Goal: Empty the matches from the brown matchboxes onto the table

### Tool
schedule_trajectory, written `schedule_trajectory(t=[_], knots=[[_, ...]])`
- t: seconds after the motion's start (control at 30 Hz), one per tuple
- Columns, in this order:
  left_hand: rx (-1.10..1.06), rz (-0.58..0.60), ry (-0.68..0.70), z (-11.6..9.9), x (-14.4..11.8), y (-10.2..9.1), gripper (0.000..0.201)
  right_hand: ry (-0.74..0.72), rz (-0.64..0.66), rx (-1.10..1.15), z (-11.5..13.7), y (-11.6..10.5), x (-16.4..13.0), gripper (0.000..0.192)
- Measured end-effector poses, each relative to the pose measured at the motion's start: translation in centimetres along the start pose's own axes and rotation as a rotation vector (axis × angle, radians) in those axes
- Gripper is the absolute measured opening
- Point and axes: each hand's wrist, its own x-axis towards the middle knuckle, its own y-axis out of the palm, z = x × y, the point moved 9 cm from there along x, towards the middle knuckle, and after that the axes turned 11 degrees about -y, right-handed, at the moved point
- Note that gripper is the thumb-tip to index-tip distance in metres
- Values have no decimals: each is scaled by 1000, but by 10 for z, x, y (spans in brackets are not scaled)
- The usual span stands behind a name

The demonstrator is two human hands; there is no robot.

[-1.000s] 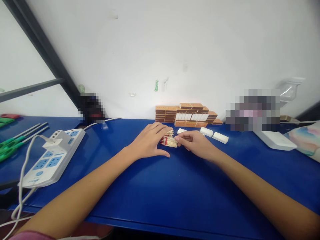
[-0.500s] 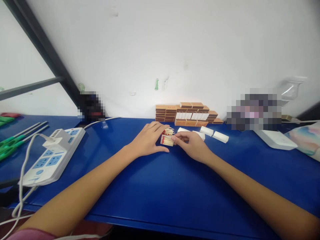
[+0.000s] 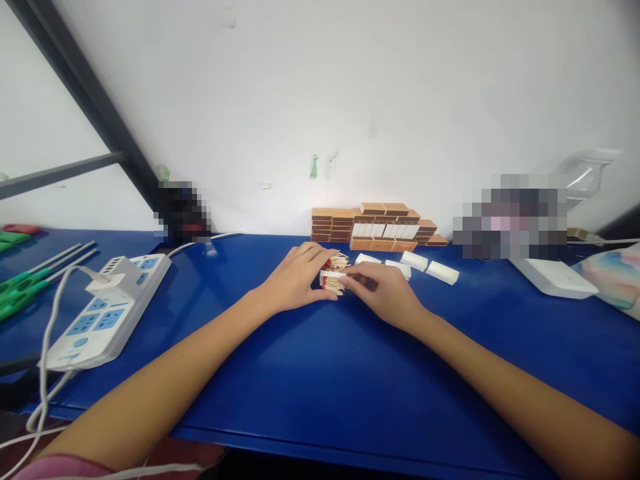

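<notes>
My right hand (image 3: 387, 291) pinches a small white matchbox tray (image 3: 331, 274) by its right end. The tray is tipped on its side, and red-headed matches (image 3: 332, 287) lie along its near side on the blue table. Just beyond the tray is a loose pile of more matches (image 3: 339, 260). My left hand (image 3: 296, 277) rests to the left with thumb and fingers apart, curved around the matches and the tray's left end. Several white matchbox trays (image 3: 443, 273) lie beyond and right of my right hand, bottom up as far as I can see.
Against the wall stands a stack of brown-orange matchboxes (image 3: 341, 225). A white power strip (image 3: 107, 320) with cables lies at left, near green-handled tools (image 3: 20, 287). At right are a white box (image 3: 555, 280) and a pastel-coloured item (image 3: 613, 277). The table's front edge (image 3: 300, 447) runs below.
My right hand has tipped the matchbox tray over from facing up with matches inside. Those matches now show on the table along its near side. My left hand has hardly moved.
</notes>
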Motion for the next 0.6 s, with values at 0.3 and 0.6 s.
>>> schedule_trajectory(t=[0.3,0.6], knots=[[4,-2,1,0,0,-1,79,-242,-39,-136,21,-7,-1,19],[-4,17,-9,1,1,-3,83,-442,-70,-292,40,-10,-4,17]])
